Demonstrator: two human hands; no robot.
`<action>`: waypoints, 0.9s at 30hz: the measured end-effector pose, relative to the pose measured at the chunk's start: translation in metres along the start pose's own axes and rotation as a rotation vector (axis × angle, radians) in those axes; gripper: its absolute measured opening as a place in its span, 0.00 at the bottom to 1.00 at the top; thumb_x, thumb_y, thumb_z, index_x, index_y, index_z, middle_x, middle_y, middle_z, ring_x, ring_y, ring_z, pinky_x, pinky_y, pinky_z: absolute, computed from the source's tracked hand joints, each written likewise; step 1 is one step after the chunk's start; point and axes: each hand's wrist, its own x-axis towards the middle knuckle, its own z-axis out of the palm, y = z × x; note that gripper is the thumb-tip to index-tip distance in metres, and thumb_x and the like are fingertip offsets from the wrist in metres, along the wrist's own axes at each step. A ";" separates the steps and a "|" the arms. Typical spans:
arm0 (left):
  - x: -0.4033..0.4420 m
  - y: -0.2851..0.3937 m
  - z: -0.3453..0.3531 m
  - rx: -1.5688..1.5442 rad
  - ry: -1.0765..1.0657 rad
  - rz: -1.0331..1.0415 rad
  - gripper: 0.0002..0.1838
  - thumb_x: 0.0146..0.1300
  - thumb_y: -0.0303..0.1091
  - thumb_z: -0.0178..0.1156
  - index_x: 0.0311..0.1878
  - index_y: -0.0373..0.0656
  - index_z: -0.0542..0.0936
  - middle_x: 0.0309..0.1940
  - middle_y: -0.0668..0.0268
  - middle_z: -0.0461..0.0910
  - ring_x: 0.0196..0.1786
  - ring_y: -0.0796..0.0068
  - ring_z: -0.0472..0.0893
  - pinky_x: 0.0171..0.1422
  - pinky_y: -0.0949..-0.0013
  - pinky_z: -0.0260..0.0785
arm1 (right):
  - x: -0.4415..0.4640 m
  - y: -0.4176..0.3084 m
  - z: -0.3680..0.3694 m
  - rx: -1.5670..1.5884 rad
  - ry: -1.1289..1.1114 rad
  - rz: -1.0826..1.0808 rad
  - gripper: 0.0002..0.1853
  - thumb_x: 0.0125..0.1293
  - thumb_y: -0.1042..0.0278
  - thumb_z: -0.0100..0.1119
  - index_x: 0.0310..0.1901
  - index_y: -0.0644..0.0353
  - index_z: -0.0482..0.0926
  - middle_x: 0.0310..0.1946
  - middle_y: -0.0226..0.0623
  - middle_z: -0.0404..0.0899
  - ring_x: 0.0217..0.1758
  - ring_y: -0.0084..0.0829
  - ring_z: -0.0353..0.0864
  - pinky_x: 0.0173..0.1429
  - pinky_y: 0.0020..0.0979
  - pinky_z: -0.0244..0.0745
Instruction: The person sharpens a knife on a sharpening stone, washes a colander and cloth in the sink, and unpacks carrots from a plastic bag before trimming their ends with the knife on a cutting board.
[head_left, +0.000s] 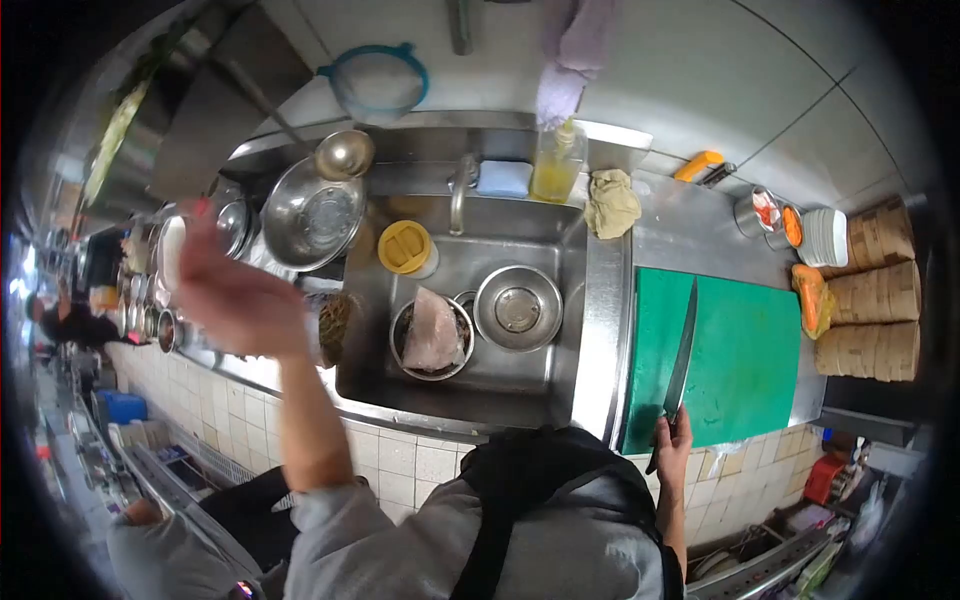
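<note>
My right hand (674, 442) is closed round the handle of a long knife (684, 350). Its blade points away from me over a green cutting board (745, 350). My left hand (235, 285) is raised at the left, smeared by motion, so its fingers are unclear. Just beyond it is a blurred, dark grey flat shape (225, 105) that I cannot make out; whether the hand touches it is unclear. In the sink (550, 235), a pale slab of meat or fish (433, 332) sits in a metal bowl (463, 372), beside a metal strainer bowl (518, 310).
A yellow-lidded tub (407, 248) stands in the sink near the faucet (460, 195). Behind are a blue sponge (503, 179), a bottle of yellow liquid (556, 165) and a crumpled cloth (612, 204). Bamboo steamers (875, 290) line the right. A person (180, 545) is at lower left.
</note>
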 end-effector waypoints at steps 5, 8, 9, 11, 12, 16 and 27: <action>-0.224 -0.062 0.020 -0.120 -0.469 -1.305 0.24 0.76 0.47 0.49 0.59 0.36 0.77 0.50 0.58 0.82 0.53 0.68 0.81 0.57 0.67 0.70 | -0.002 -0.020 0.000 -0.076 -0.099 0.006 0.29 0.73 0.72 0.57 0.73 0.64 0.62 0.30 0.22 0.70 0.28 0.15 0.67 0.30 0.20 0.65; -0.266 -0.085 0.062 0.173 -0.766 -1.085 0.29 0.75 0.52 0.50 0.61 0.33 0.77 0.52 0.55 0.82 0.59 0.62 0.79 0.61 0.63 0.70 | 0.003 -0.037 0.000 -0.238 -0.215 -0.111 0.28 0.72 0.75 0.57 0.73 0.64 0.65 0.33 0.23 0.71 0.32 0.16 0.67 0.37 0.21 0.66; -0.285 -0.110 0.076 0.096 -0.834 -1.168 0.28 0.75 0.53 0.51 0.58 0.35 0.78 0.48 0.57 0.83 0.55 0.65 0.81 0.55 0.64 0.71 | 0.006 -0.047 0.003 -0.247 -0.218 -0.097 0.28 0.72 0.75 0.57 0.73 0.64 0.65 0.33 0.23 0.71 0.32 0.16 0.67 0.37 0.21 0.66; -0.298 -0.126 0.087 0.025 -0.908 -1.258 0.27 0.74 0.54 0.52 0.55 0.36 0.79 0.45 0.59 0.84 0.52 0.68 0.83 0.49 0.65 0.73 | 0.014 -0.059 0.009 -0.440 -0.262 -0.266 0.26 0.70 0.78 0.57 0.70 0.65 0.68 0.37 0.34 0.75 0.38 0.24 0.73 0.47 0.26 0.72; -0.280 -0.112 0.097 -0.032 -0.946 -1.451 0.24 0.73 0.52 0.53 0.51 0.38 0.80 0.41 0.61 0.84 0.46 0.70 0.84 0.44 0.67 0.72 | 0.018 -0.064 0.014 -0.444 -0.292 -0.318 0.26 0.68 0.79 0.57 0.68 0.63 0.70 0.36 0.39 0.76 0.36 0.30 0.75 0.45 0.30 0.74; -0.284 -0.113 0.111 -0.122 -0.888 -1.684 0.12 0.70 0.41 0.55 0.41 0.42 0.81 0.32 0.67 0.83 0.35 0.71 0.85 0.33 0.72 0.70 | 0.034 -0.090 0.038 -0.599 -0.384 -0.402 0.26 0.66 0.80 0.58 0.67 0.61 0.72 0.35 0.45 0.77 0.35 0.39 0.78 0.42 0.36 0.75; -0.281 -0.011 0.020 -0.358 -0.215 -2.071 0.42 0.74 0.66 0.42 0.75 0.38 0.59 0.76 0.52 0.59 0.78 0.60 0.56 0.79 0.55 0.44 | 0.100 -0.141 0.142 -0.872 -0.652 -0.617 0.27 0.63 0.75 0.58 0.66 0.57 0.72 0.44 0.47 0.78 0.39 0.50 0.83 0.43 0.46 0.81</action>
